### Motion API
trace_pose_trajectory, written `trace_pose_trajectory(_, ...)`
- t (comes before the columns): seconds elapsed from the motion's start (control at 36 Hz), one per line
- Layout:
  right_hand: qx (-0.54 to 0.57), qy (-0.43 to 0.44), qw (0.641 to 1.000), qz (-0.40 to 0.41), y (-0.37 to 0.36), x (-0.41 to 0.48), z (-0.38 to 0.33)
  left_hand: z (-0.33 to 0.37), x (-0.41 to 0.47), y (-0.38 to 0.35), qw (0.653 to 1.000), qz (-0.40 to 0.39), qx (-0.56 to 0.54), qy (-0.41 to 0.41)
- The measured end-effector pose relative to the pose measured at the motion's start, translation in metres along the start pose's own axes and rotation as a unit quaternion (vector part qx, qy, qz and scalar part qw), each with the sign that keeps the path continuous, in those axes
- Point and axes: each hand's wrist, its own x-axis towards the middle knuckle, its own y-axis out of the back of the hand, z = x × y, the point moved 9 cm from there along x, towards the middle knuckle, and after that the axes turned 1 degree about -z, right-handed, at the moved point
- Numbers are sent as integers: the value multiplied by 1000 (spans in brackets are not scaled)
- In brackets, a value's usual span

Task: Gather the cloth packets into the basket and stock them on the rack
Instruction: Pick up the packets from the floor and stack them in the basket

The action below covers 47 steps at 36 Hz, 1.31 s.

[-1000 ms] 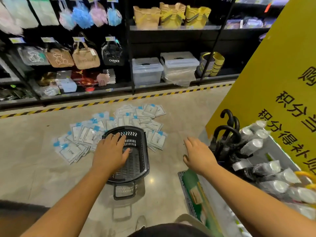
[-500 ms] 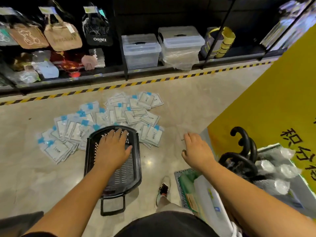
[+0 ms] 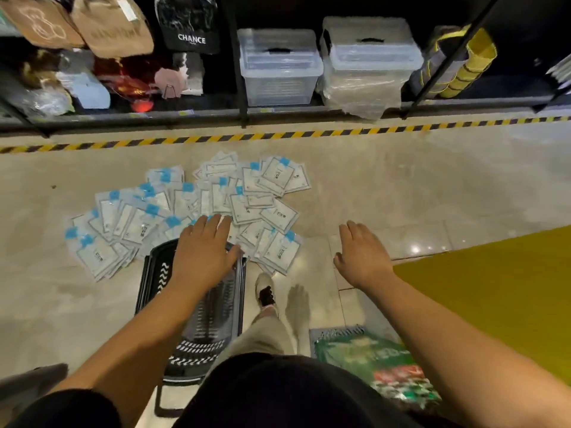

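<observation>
1. The packets (image 3: 129,230) lie in a loose, overlapping heap on the floor (image 3: 401,186), just beyond the basket. No packet shows inside the basket. They look glossy, so a big handful can slide apart and drop.
2. The basket (image 3: 154,273) stands on the floor, with its far end at the edge of the heap. It looks light and the floor is smooth, so a push from the hand can make it slide over the packets.
3. The left hand (image 3: 202,253) is over the far end of the basket, palm down. Its fingers (image 3: 216,225) are straight and a little spread, with the tips above the nearest packets. It holds nothing. I cannot tell if it touches the rim.
4. The shoe (image 3: 265,288) is just beside the basket and near the heap. A step forward can land on packets and crease them.
5. The right hand (image 3: 363,257) hangs over bare floor, apart from the heap, with its fingers loosely straight and empty. From there it must reach across, and it can scatter the near packets.
</observation>
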Motion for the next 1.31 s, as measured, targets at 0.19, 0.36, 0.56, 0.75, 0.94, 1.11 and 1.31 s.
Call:
trace_pose_trajectory(0.19, -3, 11, 1000, 2, 46, 72, 0, -30, 75, 7, 999, -18, 1, 31)
trace_pose_trajectory(0.36, -13, 25, 1000, 3, 86, 125, -8, -46, 121, 22, 999, -24, -6, 44)
trace_pose_trajectory(0.56, -58, 81, 995, 8, 127, 178, -23, -63, 159, 36, 995, -18, -30, 96)
trace_pose_trajectory(0.75, -112, 166, 979, -20, 138, 252, -44, -73, 175, 21, 980, -15, -53, 190)
trace_pose_trajectory(0.94, -198, 304, 930, -54, 119, 351, -60, -75, 187, -18, 942, -68, -61, 324)
trace_pose_trajectory(1.11, -257, 346, 900, -67, 119, 449, -29, -51, 226, -51, 904, -105, -101, 403)
trace_pose_trajectory(1.31, -256, 290, 918, -90, 67, 585, 32, -47, 346, -141, 896, -158, -126, 395)
